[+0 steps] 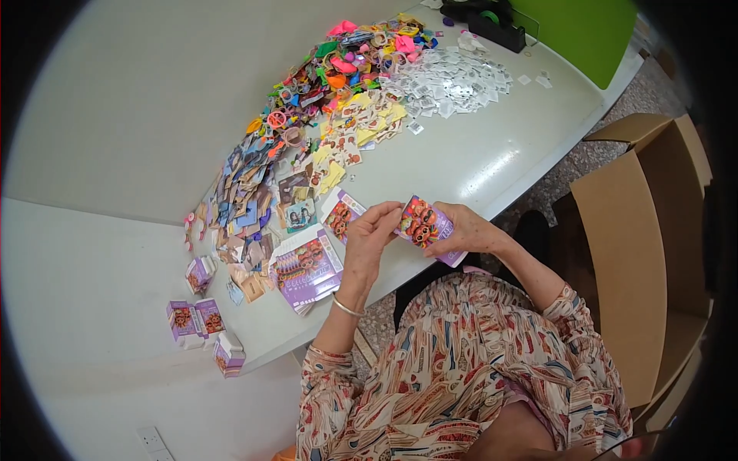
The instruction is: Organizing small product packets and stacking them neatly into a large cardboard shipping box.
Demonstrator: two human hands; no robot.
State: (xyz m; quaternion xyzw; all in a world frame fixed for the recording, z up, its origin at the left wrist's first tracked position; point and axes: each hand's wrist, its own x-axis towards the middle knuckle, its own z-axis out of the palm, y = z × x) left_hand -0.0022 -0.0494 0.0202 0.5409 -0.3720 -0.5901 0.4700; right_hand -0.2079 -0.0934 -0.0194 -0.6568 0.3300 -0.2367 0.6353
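A small purple printed carton (pixel 423 223) is held up in front of my body, over the table's near edge. My right hand (pixel 467 229) is closed round its right side. The fingers of my left hand (pixel 372 230) are pinched together at its upper left edge. Behind my left hand, another printed carton (pixel 339 218) lies on the table, partly hidden by that hand. To the left of my left wrist is a stack of flat purple cartons (pixel 310 265).
Colourful small toys (pixel 338 65), white packets (pixel 453 77), yellow picture cards (pixel 357 127) and photo cards (pixel 246 180) lie in heaps along the table (pixel 477 154). Several formed cartons (pixel 184 319) stand at the left. A black tape dispenser (pixel 492 27) is far back; an open cardboard box (pixel 623 261) stands at right.
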